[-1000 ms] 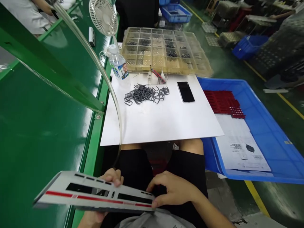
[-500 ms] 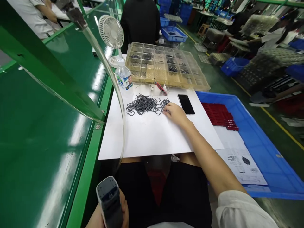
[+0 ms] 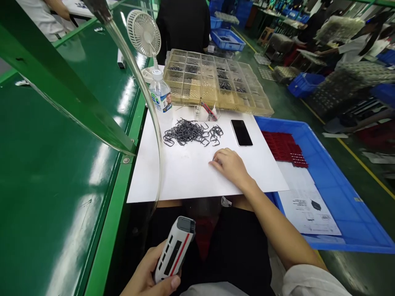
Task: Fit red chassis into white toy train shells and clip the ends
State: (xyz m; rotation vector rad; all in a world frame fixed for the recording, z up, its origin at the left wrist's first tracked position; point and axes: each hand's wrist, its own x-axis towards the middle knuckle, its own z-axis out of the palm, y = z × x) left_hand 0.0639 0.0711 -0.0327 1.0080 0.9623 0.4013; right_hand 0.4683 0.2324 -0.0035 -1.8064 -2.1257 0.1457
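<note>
My left hand, low in front of my lap, is wrapped round a white and grey handheld device with black slots and a red stripe. The device is tilted, its grey end up. My right hand rests over the white board with its fingers curled closed. A tiny dark bit shows at the fingertips; the rest is hidden. Beyond that hand lies a pile of dark grey bent hooks, with a smaller cluster of hooks at its right. A phone lies right of the cluster.
Behind the hooks stand a water bottle, a small clear holder with tools and a compartment tray. A clear hose hangs at the left. A blue bin with red parts stands at the right.
My right hand has drawn back from the small hook cluster toward me. My left hand has raised the device and turned it, so its white striped side now shows.
</note>
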